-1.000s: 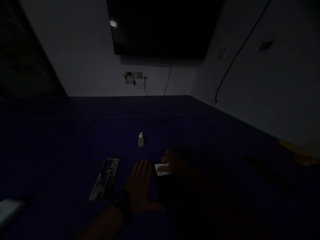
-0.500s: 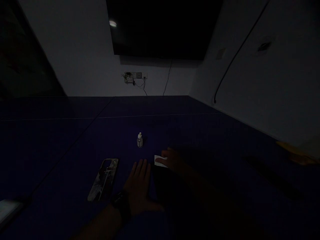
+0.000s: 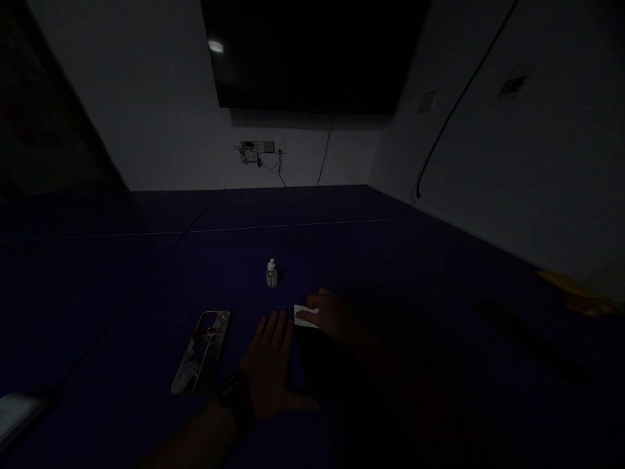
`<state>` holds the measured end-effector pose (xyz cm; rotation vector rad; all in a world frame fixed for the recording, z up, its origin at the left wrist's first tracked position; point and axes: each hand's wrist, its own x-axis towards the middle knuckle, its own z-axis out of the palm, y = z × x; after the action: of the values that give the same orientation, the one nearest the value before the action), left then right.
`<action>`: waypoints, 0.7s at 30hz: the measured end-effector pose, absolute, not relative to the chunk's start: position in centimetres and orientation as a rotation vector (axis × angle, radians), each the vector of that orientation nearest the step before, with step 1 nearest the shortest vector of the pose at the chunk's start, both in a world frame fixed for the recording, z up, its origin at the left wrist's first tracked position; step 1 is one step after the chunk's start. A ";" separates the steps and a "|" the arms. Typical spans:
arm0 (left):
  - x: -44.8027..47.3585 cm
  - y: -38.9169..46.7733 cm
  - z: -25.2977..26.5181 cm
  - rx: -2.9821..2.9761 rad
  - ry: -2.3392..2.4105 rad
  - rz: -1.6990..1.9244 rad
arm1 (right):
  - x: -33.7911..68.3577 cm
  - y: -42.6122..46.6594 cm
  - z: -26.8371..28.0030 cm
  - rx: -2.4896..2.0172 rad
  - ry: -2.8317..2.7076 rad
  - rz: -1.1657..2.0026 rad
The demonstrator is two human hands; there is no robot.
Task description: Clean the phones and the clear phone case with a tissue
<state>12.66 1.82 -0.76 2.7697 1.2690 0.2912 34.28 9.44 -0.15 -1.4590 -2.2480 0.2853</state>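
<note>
My left hand [image 3: 270, 368] lies flat on the blue surface [image 3: 146, 339], fingers stretched forward and thumb out to the right; a dark watch [image 3: 236, 394] is on its wrist. Just right of its fingertips, my right hand [image 3: 333, 316] is closed on a small white wipe [image 3: 299, 311], pressing it down with thumb and fingers. Beneath the wipe and between the hands is a very dark flat area [image 3: 317, 361], too dim to identify. A small clear bottle [image 3: 272, 277] with a white cap stands upright ahead. Left of my hand rests a patterned phone case [image 3: 202, 355].
A pale device or box [image 3: 17, 417] lies at the lower left edge. To the right are a long dark object [image 3: 530, 342] and something yellow [image 3: 576, 293]. A large screen [image 3: 317, 58] hangs on the wall above sockets [image 3: 263, 148] and cables. The room is dim.
My right hand has slid slightly left with the white wipe, closer to my left fingertips. My left hand, the bottle and the phone case stay put.
</note>
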 end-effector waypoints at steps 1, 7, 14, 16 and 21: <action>12.7 1.8 -0.6 2.771 1.267 0.284 | 34.1 9.3 -0.1 -1.422 -2.280 0.304; 12.7 1.7 -0.2 2.745 1.274 0.242 | 35.2 9.1 0.0 -1.410 -2.315 0.322; 12.5 1.9 -1.0 2.785 1.241 0.311 | 33.7 9.1 -0.1 -1.450 -2.269 0.313; 12.6 1.9 -0.9 2.786 1.241 0.313 | 33.9 8.9 -0.1 -1.413 -2.305 0.336; 12.7 1.8 -0.6 2.762 1.275 0.298 | 35.0 9.5 0.1 -1.535 -2.185 0.277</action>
<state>12.67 1.81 -0.62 2.7624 1.2746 0.2977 35.02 9.47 0.12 -1.5353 -2.1854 0.2773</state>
